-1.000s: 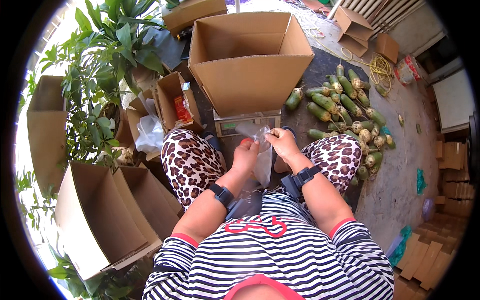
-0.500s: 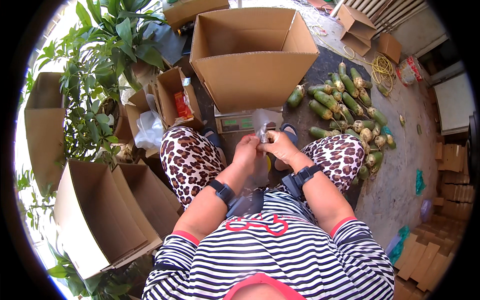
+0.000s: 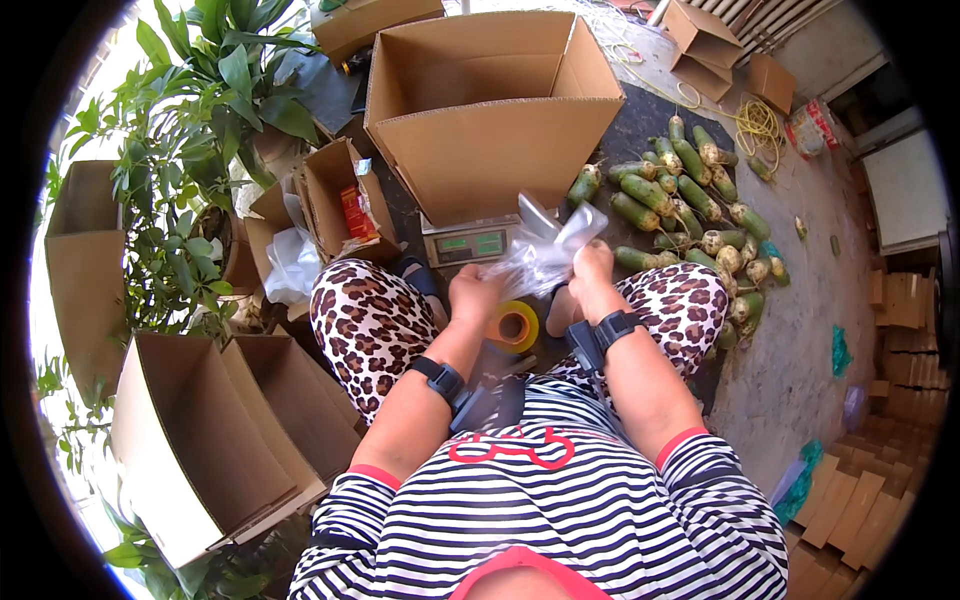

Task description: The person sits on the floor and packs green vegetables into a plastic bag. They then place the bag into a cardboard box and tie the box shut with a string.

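Observation:
A clear plastic bag [image 3: 545,248] stretches between my hands in front of my knees, crumpled and partly blurred. My left hand [image 3: 474,296] is closed on its left side, and my right hand [image 3: 592,268] grips the right side. Just beyond stands a digital scale [image 3: 474,243] with a green-lit display. On it rests a large open cardboard box [image 3: 490,150], tilted toward the far side in this view; its bottom is hidden. Below my hands, a roll of yellow tape [image 3: 514,327] lies between my legs.
Green radishes [image 3: 690,200] lie piled on a dark mat to the right. To the left stand a small carton [image 3: 345,195] with a red packet, white plastic bags [image 3: 293,265], leafy plants [image 3: 190,150] and open boxes [image 3: 215,430]. Flat cardboard pieces [image 3: 850,510] are stacked at lower right.
My hands have moved apart, the right one further right and the left one slightly left. The plastic bag is now spread between them. The tape roll has come into fuller view.

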### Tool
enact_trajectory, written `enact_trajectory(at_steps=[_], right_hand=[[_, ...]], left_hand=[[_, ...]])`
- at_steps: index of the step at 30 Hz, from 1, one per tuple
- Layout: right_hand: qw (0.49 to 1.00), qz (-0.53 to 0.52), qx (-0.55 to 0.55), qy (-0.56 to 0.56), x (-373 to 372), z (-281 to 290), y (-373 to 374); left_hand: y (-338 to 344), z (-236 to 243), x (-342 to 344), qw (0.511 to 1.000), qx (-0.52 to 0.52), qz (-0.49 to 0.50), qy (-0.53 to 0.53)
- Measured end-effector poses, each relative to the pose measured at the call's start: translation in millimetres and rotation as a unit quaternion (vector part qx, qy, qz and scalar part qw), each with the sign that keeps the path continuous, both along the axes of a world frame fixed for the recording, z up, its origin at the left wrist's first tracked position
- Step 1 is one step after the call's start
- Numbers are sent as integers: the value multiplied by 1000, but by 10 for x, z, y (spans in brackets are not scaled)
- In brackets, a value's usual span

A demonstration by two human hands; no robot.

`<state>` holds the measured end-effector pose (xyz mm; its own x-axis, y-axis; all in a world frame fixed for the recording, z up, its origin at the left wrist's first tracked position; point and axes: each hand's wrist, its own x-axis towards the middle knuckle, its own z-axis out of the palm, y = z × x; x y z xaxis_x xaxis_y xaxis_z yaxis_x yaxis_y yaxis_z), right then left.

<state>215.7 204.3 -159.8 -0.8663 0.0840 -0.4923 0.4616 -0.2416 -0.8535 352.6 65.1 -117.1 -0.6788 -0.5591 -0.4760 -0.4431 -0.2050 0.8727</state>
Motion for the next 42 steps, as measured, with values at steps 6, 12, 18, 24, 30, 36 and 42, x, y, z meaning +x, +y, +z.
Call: enact_trajectory(at_steps=[6, 12, 18, 24, 30, 36, 42], right_hand=[[978, -7, 160, 137, -823, 540, 415], [706, 197, 551, 400, -1271, 1320, 768], [623, 383, 519, 443, -705, 1638, 513], [516, 526, 365, 569, 104, 1446, 106], [292, 602, 638, 382, -557, 1411, 604], [364, 504, 733, 278, -1472, 1689, 1322], [532, 389, 665, 351, -1211, 1065, 2018]], left_hand=[[-271, -353, 52, 976, 3, 208, -60], [-384, -573, 150, 976, -5, 195, -102], [-52, -294, 5, 935, -349, -58, 17], [111, -84, -232, 959, -196, -94, 180], [102, -398, -218, 986, -36, 1, 162], [190, -437, -220, 950, -197, -95, 223], [331, -467, -409, 923, -307, -231, 23]])
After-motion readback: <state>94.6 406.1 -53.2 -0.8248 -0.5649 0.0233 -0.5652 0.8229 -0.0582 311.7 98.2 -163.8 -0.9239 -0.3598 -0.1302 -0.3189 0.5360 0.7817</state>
